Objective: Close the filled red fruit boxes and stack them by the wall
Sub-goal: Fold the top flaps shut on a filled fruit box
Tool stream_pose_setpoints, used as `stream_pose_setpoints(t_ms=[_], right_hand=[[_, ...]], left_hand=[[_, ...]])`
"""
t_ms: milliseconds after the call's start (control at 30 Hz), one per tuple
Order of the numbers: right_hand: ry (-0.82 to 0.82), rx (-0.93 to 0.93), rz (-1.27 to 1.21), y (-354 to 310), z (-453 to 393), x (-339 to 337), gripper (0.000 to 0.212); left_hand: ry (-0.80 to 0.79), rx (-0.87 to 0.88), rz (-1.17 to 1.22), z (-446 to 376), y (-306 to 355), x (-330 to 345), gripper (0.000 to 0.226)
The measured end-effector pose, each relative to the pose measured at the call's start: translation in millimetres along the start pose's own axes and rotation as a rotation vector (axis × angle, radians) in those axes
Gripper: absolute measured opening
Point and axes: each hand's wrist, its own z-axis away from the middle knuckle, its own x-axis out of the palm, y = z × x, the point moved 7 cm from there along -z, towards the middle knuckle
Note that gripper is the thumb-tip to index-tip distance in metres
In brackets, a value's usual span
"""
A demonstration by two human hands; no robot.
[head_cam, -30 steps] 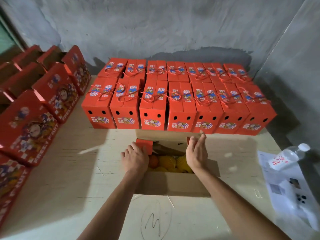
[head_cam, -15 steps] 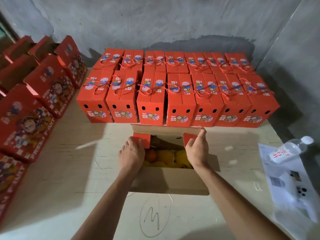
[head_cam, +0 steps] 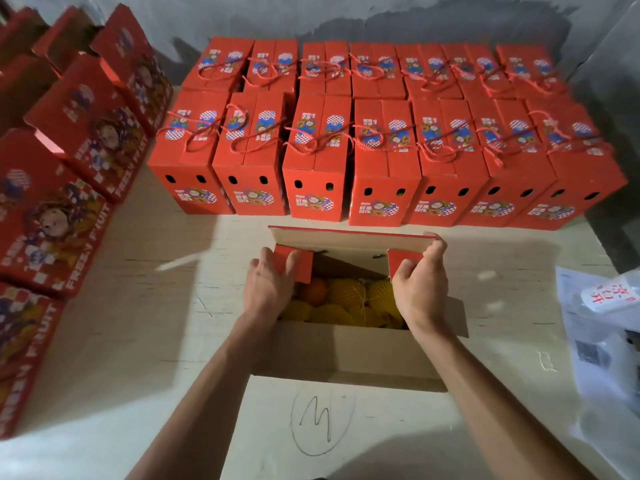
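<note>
Folding the end tabs of the open fruit box looks like the step in hand, and it sits on the table just in front of the closed red boxes ranked two rows deep against the wall. Going left to right: the left hand lies over the left red tab, fingers bent across it and pressing it inward; whether the thumb pinches it from below cannot be told. Between the hands the netted fruit fills the box close to its rim. The right hand grips the right tab, with its fingertips hooked over the edge of the far lid flap.

The likeliest trouble, as I judge it, is the fruit standing too high, so a tab folds onto it and springs back, or the lid bulges and the corded top fails to meet. Pulling the far flap over before both tabs lie flat could crease it.

Around: upright red boxes line the left edge of the table, and a water bottle lies on papers at the right. The near row leaves no gap at the wall, so this box probably goes on top or in a new row.
</note>
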Motion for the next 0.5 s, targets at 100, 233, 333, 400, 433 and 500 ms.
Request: stream_pose_setpoints(t_ms=[100,233,333,400,433,500], right_hand=[[-0.021,0.005,-0.007,2.6,-0.6,3.0,0.042],[-0.018,0.024,-0.023,7.3,-1.6,3.3,0.038],[-0.02,0.012,-0.04,8.0,-1.0,2.9,0.035],[-0.013,0.004,-0.046,7.3,-1.0,2.0,0.034],[-0.012,0.003,-0.051,7.1,-0.8,1.9,0.035],[-0.015,0.001,-0.057,7.1,-0.8,3.0,0.036]], left_hand=[[-0.008,-0.022,0.003,-10.3,-6.4,3.3,0.069],[0.067,-0.072,0.118,-12.0,-16.9,4.6,0.059],[0.088,-0.084,0.154,-13.8,-19.9,4.2,0.057],[0.089,-0.084,0.155,-13.4,-20.7,4.3,0.06],[0.088,-0.086,0.147,-12.9,-21.1,3.9,0.061],[0.086,-0.083,0.127,-12.6,-20.3,3.2,0.061]])
